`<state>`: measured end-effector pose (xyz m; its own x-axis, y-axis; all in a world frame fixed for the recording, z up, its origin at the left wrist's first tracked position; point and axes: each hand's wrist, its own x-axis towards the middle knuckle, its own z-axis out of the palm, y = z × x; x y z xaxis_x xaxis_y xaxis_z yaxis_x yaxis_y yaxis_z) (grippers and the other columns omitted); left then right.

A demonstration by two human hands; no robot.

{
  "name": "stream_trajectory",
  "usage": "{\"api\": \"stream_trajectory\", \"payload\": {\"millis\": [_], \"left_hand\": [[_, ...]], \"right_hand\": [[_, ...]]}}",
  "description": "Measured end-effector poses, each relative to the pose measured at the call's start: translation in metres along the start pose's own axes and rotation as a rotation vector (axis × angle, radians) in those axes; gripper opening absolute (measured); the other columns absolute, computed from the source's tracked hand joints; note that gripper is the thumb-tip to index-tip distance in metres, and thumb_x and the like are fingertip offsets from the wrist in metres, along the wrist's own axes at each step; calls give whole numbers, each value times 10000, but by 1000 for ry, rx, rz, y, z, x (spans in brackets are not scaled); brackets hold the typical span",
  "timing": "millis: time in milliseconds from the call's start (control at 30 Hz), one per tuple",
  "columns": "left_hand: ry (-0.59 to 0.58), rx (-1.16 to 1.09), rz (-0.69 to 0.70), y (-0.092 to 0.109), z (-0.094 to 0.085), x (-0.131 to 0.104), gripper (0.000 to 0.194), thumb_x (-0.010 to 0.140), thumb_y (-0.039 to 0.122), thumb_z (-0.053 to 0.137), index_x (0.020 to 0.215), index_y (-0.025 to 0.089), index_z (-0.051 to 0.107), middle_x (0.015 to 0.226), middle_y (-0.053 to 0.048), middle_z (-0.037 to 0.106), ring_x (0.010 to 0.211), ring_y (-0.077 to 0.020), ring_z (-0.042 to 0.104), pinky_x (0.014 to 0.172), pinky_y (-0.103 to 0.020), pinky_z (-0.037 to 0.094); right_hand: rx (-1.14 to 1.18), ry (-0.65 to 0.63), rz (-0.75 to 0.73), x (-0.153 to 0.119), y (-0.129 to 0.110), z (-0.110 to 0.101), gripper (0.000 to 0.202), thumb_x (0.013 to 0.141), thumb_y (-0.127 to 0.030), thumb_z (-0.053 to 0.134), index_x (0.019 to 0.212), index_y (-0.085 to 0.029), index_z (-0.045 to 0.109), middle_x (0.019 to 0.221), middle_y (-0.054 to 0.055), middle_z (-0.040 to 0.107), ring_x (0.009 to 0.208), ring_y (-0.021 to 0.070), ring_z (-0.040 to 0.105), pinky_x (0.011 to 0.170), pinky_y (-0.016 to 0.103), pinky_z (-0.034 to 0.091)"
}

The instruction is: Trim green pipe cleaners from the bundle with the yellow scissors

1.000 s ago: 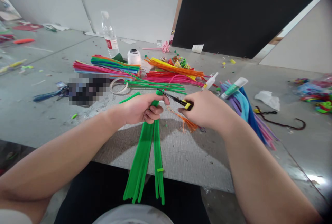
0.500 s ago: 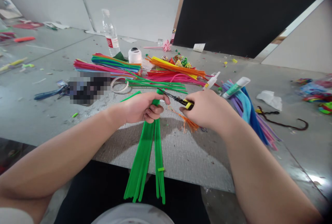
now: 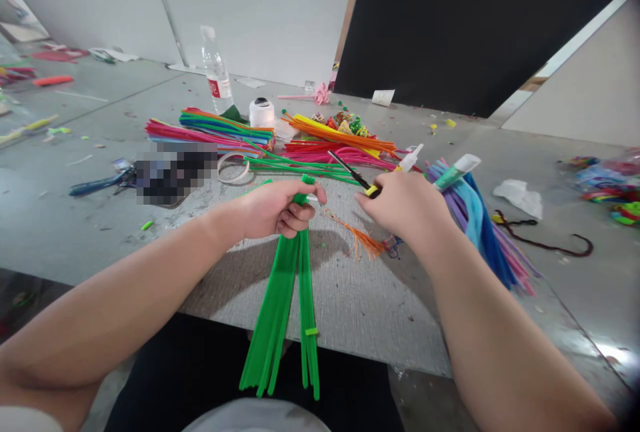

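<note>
Green pipe cleaners (image 3: 280,305) hang down in a bundle from my left hand (image 3: 287,209), whose fingers are wrapped round them near the top. Their short upper ends show above the thumb, and the lower ends reach past the table's front edge. My right hand (image 3: 407,202) is closed round the yellow and black handles of scissors (image 3: 353,170). The blades point up and to the left, apart from the bundle. An orange tassel (image 3: 367,240) lies on the table between and below the hands.
Multicoloured pipe cleaners (image 3: 225,127) lie behind my hands, by a bottle (image 3: 216,75) and a white jar (image 3: 261,113). A phone (image 3: 175,175) and tape roll (image 3: 233,169) are at left. Blue and purple strips (image 3: 473,219) lie by my right arm.
The scissors have moved away from the top of the green bundle, to the right, with my right hand. My left hand still holds the bundle in nearly the same place.
</note>
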<state>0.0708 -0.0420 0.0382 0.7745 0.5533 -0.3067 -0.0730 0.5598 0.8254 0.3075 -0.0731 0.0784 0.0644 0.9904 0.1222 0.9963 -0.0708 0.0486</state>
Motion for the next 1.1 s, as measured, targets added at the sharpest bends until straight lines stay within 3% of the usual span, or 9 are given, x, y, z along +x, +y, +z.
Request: {"api": "stream_trajectory", "payload": {"millis": [133, 433, 667, 767, 867, 967, 1100], "left_hand": [[50, 14, 33, 3, -10, 5, 142, 986, 294, 531, 899, 217, 614, 618, 72, 245, 429, -78, 226, 386, -163, 203], [284, -27, 4, 32, -63, 5, 75, 870, 216, 592, 907, 190, 652, 585, 65, 311, 396, -97, 305, 358, -179, 254], [373, -97, -16, 38, -77, 4, 166, 896, 277, 540, 937, 172, 662, 580, 24, 397, 407, -122, 405, 352, -185, 316], [433, -73, -33, 38, -77, 5, 236, 934, 286, 494, 1000, 155, 679, 605, -31, 521, 448, -151, 513, 390, -218, 436], [531, 56, -24, 39, -74, 5, 311, 978, 288, 442, 1090, 132, 687, 685, -98, 664, 548, -198, 646, 519, -291, 573], [645, 288, 11, 38, -74, 2, 293, 983, 322, 501, 1134, 156, 690, 736, -101, 730, 676, -236, 727, 646, -327, 609], [747, 785, 97, 37, -86, -4, 228, 927, 368, 588, 900, 195, 734, 812, -96, 764, 765, -247, 729, 686, -320, 553]], "right_hand": [[-6, -60, 69, 12, 7, 12, 395, 929, -542, 605, 948, -182, 767, 870, 169, 747, 788, 294, 689, 587, 350, 420], [3, -215, 22, 9, -4, 22, 428, 937, -555, 588, 1023, -176, 769, 1006, 203, 777, 899, 331, 745, 631, 359, 481], [17, -206, -11, 6, -11, 31, 403, 928, -505, 640, 1074, -152, 769, 1062, 224, 781, 947, 342, 757, 672, 362, 498], [1, -214, 20, 9, -12, 37, 403, 921, -491, 653, 1104, -149, 764, 1087, 222, 780, 993, 359, 754, 712, 380, 522], [-16, -221, 42, 10, -14, 39, 413, 917, -496, 649, 1122, -154, 757, 1103, 215, 780, 1027, 382, 753, 735, 399, 535], [-28, -226, 35, 10, -15, 39, 430, 918, -516, 636, 1117, -154, 753, 1106, 220, 777, 1041, 393, 752, 746, 408, 543], [-38, -230, 38, 9, -16, 39, 435, 918, -527, 634, 1117, -157, 747, 1118, 226, 774, 1054, 393, 752, 749, 409, 546]]}}
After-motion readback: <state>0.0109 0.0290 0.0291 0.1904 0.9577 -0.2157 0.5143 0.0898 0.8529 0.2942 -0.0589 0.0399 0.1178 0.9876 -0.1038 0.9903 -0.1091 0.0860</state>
